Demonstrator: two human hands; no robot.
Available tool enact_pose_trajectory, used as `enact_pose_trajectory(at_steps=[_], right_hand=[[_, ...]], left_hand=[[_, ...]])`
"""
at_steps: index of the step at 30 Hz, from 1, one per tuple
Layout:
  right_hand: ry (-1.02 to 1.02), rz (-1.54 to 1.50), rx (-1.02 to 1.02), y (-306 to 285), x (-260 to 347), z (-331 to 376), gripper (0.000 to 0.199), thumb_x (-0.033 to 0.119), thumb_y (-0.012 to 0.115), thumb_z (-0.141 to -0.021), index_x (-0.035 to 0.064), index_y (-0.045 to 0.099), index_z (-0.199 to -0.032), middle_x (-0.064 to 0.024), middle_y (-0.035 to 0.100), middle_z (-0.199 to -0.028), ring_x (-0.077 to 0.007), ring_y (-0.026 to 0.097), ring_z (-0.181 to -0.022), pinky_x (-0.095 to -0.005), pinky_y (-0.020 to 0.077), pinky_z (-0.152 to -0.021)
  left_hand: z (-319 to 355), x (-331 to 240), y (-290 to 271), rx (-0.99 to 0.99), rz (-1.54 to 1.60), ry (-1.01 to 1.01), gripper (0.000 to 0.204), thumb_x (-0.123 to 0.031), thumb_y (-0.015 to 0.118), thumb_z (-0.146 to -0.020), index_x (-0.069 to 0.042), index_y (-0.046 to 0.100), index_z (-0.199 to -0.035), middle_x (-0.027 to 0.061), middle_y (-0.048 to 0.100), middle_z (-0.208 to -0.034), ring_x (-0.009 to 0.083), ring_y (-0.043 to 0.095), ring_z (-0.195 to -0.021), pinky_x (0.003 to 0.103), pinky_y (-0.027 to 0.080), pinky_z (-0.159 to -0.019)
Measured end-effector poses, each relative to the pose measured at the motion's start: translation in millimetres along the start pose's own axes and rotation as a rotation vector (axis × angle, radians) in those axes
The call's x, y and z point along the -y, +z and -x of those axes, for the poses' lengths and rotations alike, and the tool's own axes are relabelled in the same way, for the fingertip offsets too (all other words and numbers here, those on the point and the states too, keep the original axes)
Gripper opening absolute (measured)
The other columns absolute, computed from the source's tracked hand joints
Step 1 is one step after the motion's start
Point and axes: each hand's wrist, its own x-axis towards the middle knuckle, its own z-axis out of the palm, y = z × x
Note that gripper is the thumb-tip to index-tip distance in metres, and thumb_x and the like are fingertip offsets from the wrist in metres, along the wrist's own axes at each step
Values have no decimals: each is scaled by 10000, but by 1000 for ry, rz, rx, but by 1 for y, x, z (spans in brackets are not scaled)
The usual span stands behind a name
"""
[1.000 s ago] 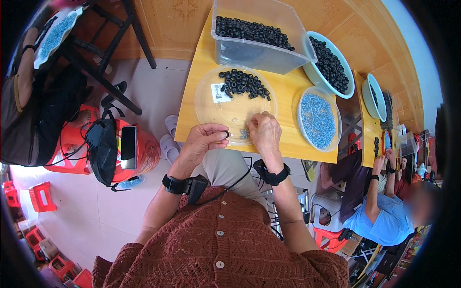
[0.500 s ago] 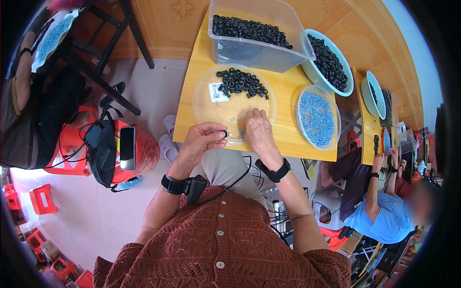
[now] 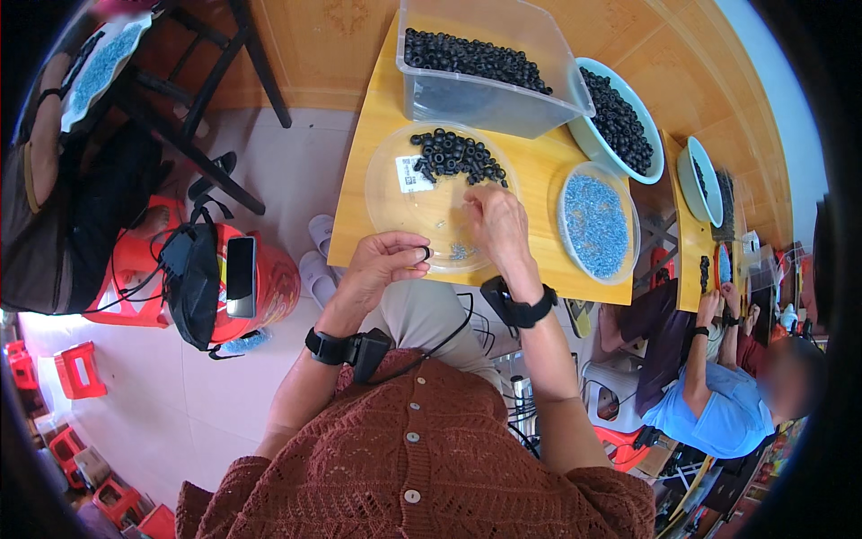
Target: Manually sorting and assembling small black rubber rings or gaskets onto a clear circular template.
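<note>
Between the thumb and fingers of my left hand (image 3: 382, 265), a small black ring-shaped part (image 3: 426, 253) is pinched at the near edge of a clear round tray (image 3: 388, 205). My right hand (image 3: 503, 229) hovers over the tray's right side, fingers curled inward beside a pile of black ring-shaped parts (image 3: 453, 153). Whatever its fingertips hold, if anything, is hidden. A few tiny pale blue pieces (image 3: 460, 251) lie on the tray between my hands. A white printed label (image 3: 413, 174) sits left of the black pile.
Behind the tray stands a clear plastic bin (image 3: 485, 99) of black parts, with a light green bowl (image 3: 660, 162) of more to its right. A round dish (image 3: 593, 225) of blue pieces is near the table's (image 3: 548, 171) right edge. Co-workers sit on both sides; a red stool (image 3: 269, 287) is at left.
My right hand has moved away from the tiny blue pieces, up and right toward the black pile. My left hand still pinches the black ring-shaped part and has barely moved.
</note>
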Motion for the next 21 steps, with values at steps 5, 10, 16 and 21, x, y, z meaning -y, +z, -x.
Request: enact_pose_trajectory(at_steps=[5, 10, 16, 21], right_hand=[[59, 48, -87, 21, 0, -24, 102, 85, 615, -691, -6, 634, -732, -191, 607, -757, -351, 601, -707, -407, 485, -642], [123, 68, 11, 26, 4, -36, 131, 102, 630, -688, -27, 626, -710, -222, 609, -746, -363, 606, -700, -413, 491, -647], [91, 151, 109, 29, -2, -48, 204, 147, 664, -684, -46, 618, -731, -223, 617, -749, -356, 618, -723, -410, 504, -666], [195, 201, 152, 25, 13, -51, 228, 183, 676, -693, -19, 620, -783, -201, 630, -783, -342, 626, -745, -399, 506, -678]], left_hand=[[-1, 0, 2, -1, -17, 5, 193, -18, 619, -780, 4, 610, -971, 79, 627, -864, 134, 621, -709, 234, 537, -655], [-1, 1, -1, 7, -14, 12, 189, -20, 619, -780, 0, 612, -967, 78, 627, -859, 136, 622, -709, 240, 535, -655], [-1, 1, -1, 8, -6, 7, 194, -29, 629, -776, 1, 612, -967, 81, 628, -847, 142, 623, -712, 241, 535, -653], [-1, 2, -3, 23, -6, 5, 204, -38, 631, -776, 6, 607, -974, 84, 625, -860, 143, 623, -719, 240, 533, -659]])
